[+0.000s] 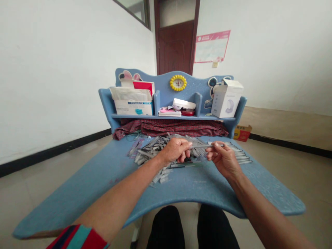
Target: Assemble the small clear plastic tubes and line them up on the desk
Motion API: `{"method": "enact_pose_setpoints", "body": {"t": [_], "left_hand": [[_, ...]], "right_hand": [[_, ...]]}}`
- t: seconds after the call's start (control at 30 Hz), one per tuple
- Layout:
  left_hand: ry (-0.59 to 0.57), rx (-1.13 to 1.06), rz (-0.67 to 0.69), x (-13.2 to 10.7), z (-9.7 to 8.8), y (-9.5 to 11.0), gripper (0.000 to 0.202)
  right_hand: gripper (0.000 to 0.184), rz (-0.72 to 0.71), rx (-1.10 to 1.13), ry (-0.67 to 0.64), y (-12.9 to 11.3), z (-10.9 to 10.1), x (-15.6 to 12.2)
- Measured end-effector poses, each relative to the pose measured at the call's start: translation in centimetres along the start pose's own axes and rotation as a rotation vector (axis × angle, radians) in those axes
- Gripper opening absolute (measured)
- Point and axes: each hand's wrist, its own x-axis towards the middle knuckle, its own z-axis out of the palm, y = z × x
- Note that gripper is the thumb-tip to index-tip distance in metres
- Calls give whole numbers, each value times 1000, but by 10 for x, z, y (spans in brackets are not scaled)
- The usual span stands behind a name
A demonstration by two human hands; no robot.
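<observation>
A slim grey stick [201,146] is stretched level between my two hands, above the desk. My left hand [176,149] pinches its left end, fingers closed. The right end is between the thumb and fingers of my right hand [223,157]. What kind of stick it is cannot be made out. Behind and below my left hand spreads a loose pile of grey and clear strips [145,154], partly hidden by the hand and forearm. Just beyond my right hand, several slender sticks with dark ends [242,157] lie side by side in a row.
The blue desk [103,186] has a curved front edge and a raised shelf [166,118] at the back. A checkered cloth [168,128] lies under the shelf. On it stand a mask box [133,107], a white box [227,100] and a red round tin [188,112].
</observation>
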Motion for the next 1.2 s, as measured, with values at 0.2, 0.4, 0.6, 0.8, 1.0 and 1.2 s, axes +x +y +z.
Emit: {"method": "enact_pose_setpoints", "body": {"t": [0.2,0.4,0.6,0.8,1.0,1.2], "left_hand": [[10,-67,24,-1,0,2,34],[53,-212,86,-2,-1,3,22],[36,-268,102,-2,-4,4,26],[33,-274,108,-2,-3,4,25],[120,-176,86,-2,-3,6,18],[171,-90,37,0,-3,7,14]], "right_hand": [[19,0,3,-25,-1,-1,-1],[19,12,-6,-48,-2,-4,0],[20,0,-33,-40,-3,-5,0],[25,2,-99,-30,-4,-5,0],[33,-119,-612,158,-3,-9,6],[17,-404,-1558,30,-11,2,-3]]}}
